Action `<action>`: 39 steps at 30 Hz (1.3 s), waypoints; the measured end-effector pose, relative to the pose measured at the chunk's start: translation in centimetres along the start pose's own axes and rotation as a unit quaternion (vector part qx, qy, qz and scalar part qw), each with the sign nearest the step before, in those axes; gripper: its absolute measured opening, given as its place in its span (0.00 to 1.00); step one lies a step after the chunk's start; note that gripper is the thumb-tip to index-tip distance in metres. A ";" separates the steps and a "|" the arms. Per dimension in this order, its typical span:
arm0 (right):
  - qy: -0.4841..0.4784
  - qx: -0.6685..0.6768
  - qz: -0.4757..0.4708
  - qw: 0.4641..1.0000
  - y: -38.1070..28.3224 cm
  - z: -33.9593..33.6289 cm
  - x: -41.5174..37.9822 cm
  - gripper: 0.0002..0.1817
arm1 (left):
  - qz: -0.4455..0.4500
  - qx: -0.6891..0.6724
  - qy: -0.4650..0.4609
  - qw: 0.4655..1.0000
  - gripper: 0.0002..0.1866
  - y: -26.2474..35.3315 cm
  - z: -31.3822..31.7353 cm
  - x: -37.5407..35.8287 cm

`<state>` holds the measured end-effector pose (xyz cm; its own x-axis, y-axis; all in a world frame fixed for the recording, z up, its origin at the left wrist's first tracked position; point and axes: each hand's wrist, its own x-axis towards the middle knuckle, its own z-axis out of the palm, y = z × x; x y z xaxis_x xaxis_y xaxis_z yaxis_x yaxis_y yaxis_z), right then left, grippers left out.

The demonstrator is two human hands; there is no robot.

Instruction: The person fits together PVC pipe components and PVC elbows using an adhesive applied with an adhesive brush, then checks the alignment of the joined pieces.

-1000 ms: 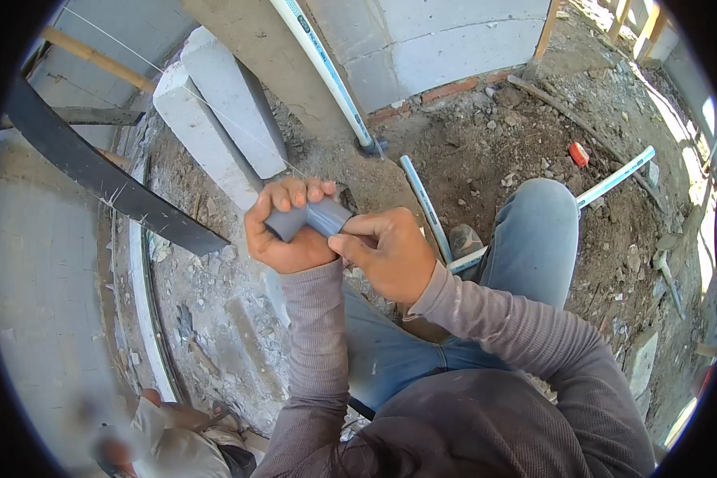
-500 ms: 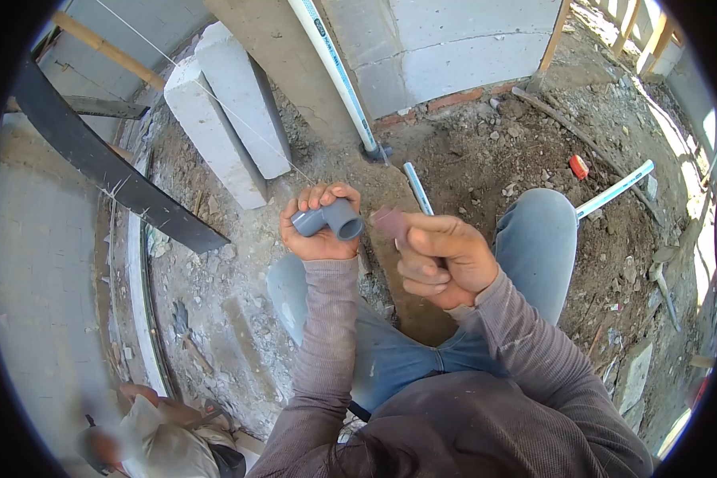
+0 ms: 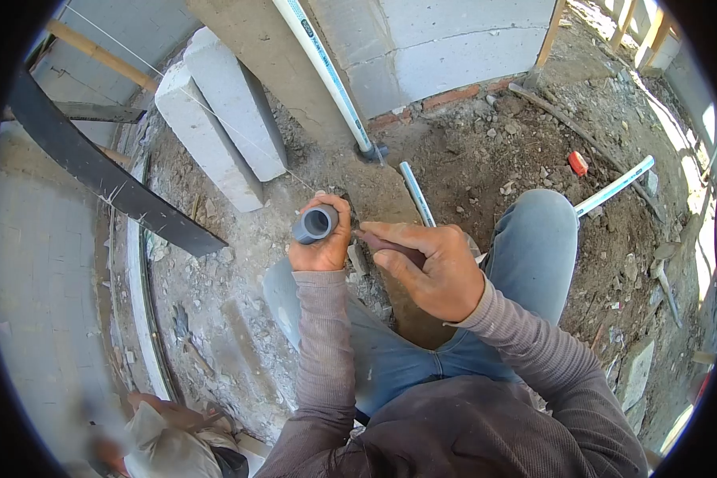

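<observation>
My left hand (image 3: 324, 243) is wrapped round a grey PVC elbow fitting (image 3: 303, 233), one round mouth of it turned up towards me. Just to the right, my right hand (image 3: 438, 267) pinches a folded reddish-brown piece of sandpaper (image 3: 401, 248) between thumb and fingers. A small gap lies between the sandpaper and the fitting. The fitting's other end is hidden by my left fingers.
A white pipe (image 3: 327, 72) rises against the column from a grey fitting in the ground. Shorter white pipes (image 3: 417, 193) (image 3: 616, 186) lie nearby. Two pale blocks (image 3: 207, 135) stand behind a dark curved strip (image 3: 111, 171). A red object (image 3: 577, 163) rests on the dirt. Another person sits lower left.
My left hand has turned the elbow so that a mouth now faces up at me. My right hand has lowered slightly and tipped the sandpaper flatter, pointing left.
</observation>
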<state>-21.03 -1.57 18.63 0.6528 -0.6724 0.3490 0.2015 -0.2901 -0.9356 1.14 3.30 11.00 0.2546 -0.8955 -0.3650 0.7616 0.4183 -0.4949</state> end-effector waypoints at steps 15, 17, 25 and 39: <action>-0.151 -0.345 -0.157 0.913 -1.7 -4.2 4.9 0.23 | 0.274 0.684 -0.048 0.674 0.23 -4.6 4.5 -5.7; -0.174 -0.359 -0.212 0.892 -2.2 -3.8 5.5 0.26 | 0.273 0.721 -0.061 0.634 0.22 -4.5 5.0 -5.9; -0.216 -0.424 -0.289 0.831 0.2 -0.6 5.1 0.26 | 0.367 0.794 -0.109 0.473 0.19 -5.0 5.0 -6.4; -0.281 0.281 0.289 0.871 -1.2 -1.4 5.0 0.16 | 0.443 0.692 -0.328 0.467 0.43 -2.5 4.3 -5.9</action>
<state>-19.06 -5.56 21.61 0.9864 -0.1102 -0.1220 -0.0561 0.4719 -0.8799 0.31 6.87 17.78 0.6163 -0.5087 0.6012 -0.2750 0.5763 0.7696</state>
